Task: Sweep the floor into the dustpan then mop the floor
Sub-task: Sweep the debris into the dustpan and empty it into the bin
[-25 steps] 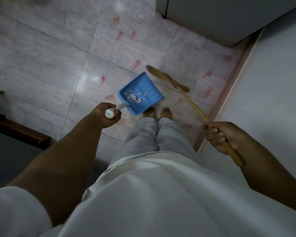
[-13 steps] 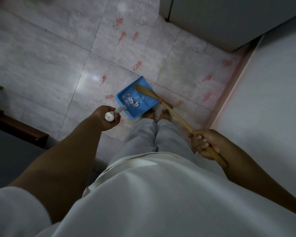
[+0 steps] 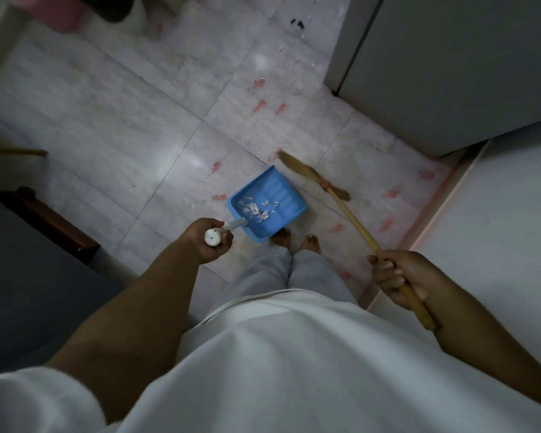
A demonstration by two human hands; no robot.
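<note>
A blue dustpan (image 3: 278,195) rests on the tiled floor just ahead of my bare feet, with several white paper scraps (image 3: 256,210) lying in its pan. My left hand (image 3: 210,242) grips the dustpan's white handle from above. A straw broom (image 3: 306,173) with a wooden stick stands to the right of the pan, its bristles on the floor past the pan's open edge. My right hand (image 3: 397,279) grips the stick near its upper end.
A grey appliance (image 3: 450,64) fills the upper right, and a pale wall (image 3: 506,220) with a pink skirting runs down the right. White and dark bits (image 3: 297,29) lie on the floor by the appliance. A dark wooden furniture edge (image 3: 44,220) is at left, a pink container (image 3: 57,10) at top left.
The broom head has swung from over the dustpan's pan back out to the right onto the floor. My view has tilted up, showing more floor. The left hand keeps the dustpan in place.
</note>
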